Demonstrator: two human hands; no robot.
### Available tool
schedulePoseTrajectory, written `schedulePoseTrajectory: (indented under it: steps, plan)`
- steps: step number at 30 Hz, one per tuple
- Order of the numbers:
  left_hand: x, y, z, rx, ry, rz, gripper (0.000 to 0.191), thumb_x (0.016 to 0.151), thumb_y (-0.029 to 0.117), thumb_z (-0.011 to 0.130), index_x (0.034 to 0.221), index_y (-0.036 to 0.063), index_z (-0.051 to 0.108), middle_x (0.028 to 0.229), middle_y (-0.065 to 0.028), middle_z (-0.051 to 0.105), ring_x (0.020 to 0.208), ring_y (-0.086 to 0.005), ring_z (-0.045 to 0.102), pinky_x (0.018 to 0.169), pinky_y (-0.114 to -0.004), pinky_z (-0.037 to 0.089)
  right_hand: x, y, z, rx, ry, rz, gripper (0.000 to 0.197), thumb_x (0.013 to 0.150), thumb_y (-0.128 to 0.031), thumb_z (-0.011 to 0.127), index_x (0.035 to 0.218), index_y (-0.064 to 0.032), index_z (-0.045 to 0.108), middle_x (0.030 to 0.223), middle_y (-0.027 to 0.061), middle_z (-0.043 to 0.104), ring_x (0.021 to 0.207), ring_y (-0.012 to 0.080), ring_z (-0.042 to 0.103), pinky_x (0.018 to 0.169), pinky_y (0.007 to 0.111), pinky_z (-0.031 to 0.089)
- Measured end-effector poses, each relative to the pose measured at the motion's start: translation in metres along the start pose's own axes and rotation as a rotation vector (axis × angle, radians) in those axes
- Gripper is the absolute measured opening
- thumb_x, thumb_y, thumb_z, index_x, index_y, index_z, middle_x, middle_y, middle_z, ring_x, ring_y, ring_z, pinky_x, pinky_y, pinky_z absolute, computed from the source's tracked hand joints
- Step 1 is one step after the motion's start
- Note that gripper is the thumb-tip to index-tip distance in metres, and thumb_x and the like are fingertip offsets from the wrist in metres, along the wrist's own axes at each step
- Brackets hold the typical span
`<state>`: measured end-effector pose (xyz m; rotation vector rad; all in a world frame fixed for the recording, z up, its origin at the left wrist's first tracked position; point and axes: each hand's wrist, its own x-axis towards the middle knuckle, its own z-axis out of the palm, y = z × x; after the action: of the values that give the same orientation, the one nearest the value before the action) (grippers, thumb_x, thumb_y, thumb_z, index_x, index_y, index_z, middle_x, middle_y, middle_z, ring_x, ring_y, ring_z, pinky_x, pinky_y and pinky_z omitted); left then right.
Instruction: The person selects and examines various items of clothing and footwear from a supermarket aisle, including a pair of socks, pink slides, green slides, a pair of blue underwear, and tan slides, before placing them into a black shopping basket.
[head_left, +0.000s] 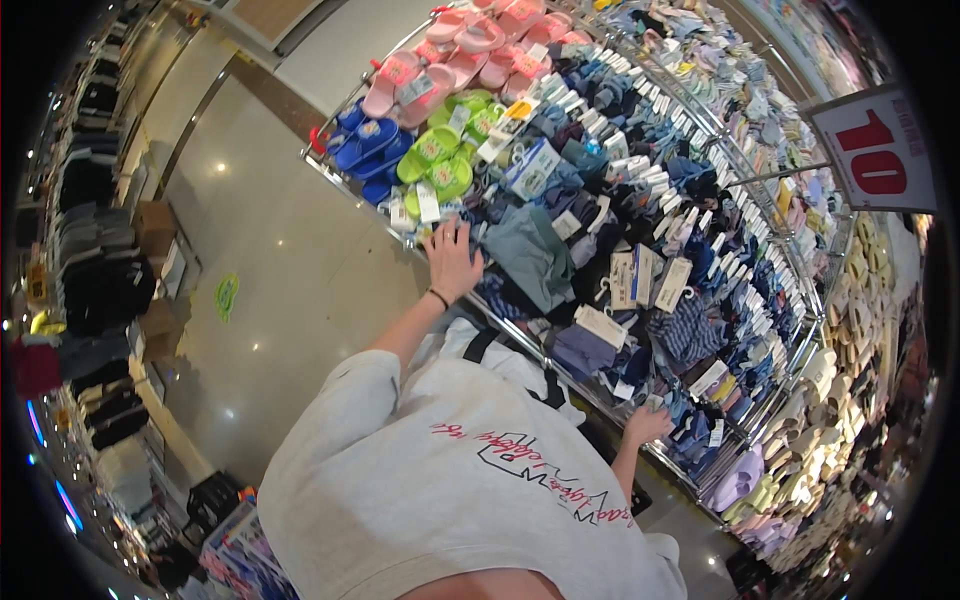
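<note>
My left hand (454, 264), with a dark band at its wrist, lies palm down over garments at the near rim of a metal display bin (510, 328). Its fingers are somewhat apart, just below a white tag (427, 202) on green slippers (439, 154). Farther right along the rim, my right hand (648, 426) touches the goods; its fingertips are partly hidden among tags and cloth. Between the hands lie a grey-green garment (529, 255), a purple one (583, 351) and a checked one (686, 337). Many garments have white hangers and labels.
Blue slippers (367, 146) and pink slippers (480, 45) fill the bin's left end. A price sign (874, 154) juts up on the right, with pale slippers (847, 315) beyond. Clothes racks (105, 285) line the far left, across a shiny tiled floor (277, 247).
</note>
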<state>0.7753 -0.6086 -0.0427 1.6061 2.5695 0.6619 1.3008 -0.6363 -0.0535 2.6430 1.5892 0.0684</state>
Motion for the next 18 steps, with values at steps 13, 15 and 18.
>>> schedulePoseTrajectory:
  steps: [13, 15, 18]
  plan:
    - [0.239, -0.156, -0.032, 0.029, 0.188, -0.024, 0.066, 0.07, 0.011, 0.07, 0.131, 0.0014, 0.047, 0.13, -0.0292, 0.047, 0.123, -0.0447, 0.044, 0.104, -0.051, 0.034, -0.081, -0.245, 0.001, 0.229, 0.038, -0.248, 0.051, 0.084, -0.022, 0.06, 0.129, 0.0002, 0.051, 0.137, 0.0241, 0.046, 0.126, 0.0426, 0.041, 0.101, 0.056, 0.036]
    - [0.268, -0.174, -0.025, 0.064, 0.262, 0.051, 0.064, 0.071, 0.012, 0.07, 0.131, 0.0014, 0.048, 0.128, -0.0292, 0.049, 0.121, -0.045, 0.045, 0.103, -0.052, 0.036, -0.09, -0.25, 0.006, 0.204, -0.015, -0.208, 0.047, 0.086, -0.022, 0.059, 0.128, 0.0, 0.052, 0.14, 0.0231, 0.044, 0.129, 0.0416, 0.039, 0.102, 0.057, 0.035]
    - [0.293, -0.181, -0.015, -0.037, 0.228, 0.035, 0.064, 0.072, 0.013, 0.071, 0.129, 0.0016, 0.046, 0.126, -0.0286, 0.05, 0.117, -0.0447, 0.048, 0.1, -0.052, 0.037, -0.086, -0.244, 0.008, 0.22, 0.005, -0.163, 0.048, 0.087, -0.022, 0.06, 0.128, 0.0016, 0.053, 0.14, 0.0232, 0.045, 0.13, 0.0409, 0.039, 0.104, 0.055, 0.034]
